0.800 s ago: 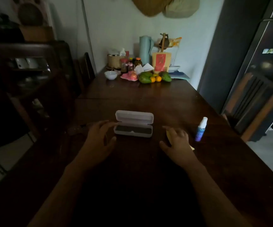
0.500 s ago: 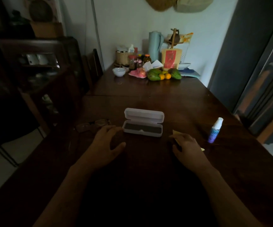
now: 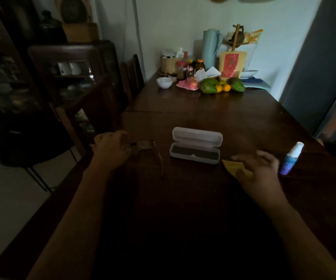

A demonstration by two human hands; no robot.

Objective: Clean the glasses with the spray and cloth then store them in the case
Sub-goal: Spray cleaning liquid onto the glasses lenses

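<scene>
A white glasses case [image 3: 196, 146] lies open in the middle of the dark wooden table [image 3: 203, 110], lid tipped back. Left of it, my left hand [image 3: 110, 150] grips the glasses [image 3: 145, 145] at the frame, one temple arm trailing toward me. A yellow cloth [image 3: 231, 166] lies flat to the right of the case. My right hand [image 3: 258, 168] hovers over the cloth, fingers spread and blurred, holding nothing. A small spray bottle [image 3: 291, 158] with a white cap and blue-purple label stands upright just right of that hand.
Fruit [image 3: 221, 85], jars, a white bowl [image 3: 164, 82], a pink plate and a pale blue flask [image 3: 210, 49] crowd the table's far end. A dark cabinet [image 3: 72, 77] and a chair [image 3: 132, 77] stand along the left side. A chair back shows at the right edge.
My left hand moved left and took hold of the glasses, lifting them. My right hand rose off the cloth and spread its fingers toward the spray bottle. The camera turned left.
</scene>
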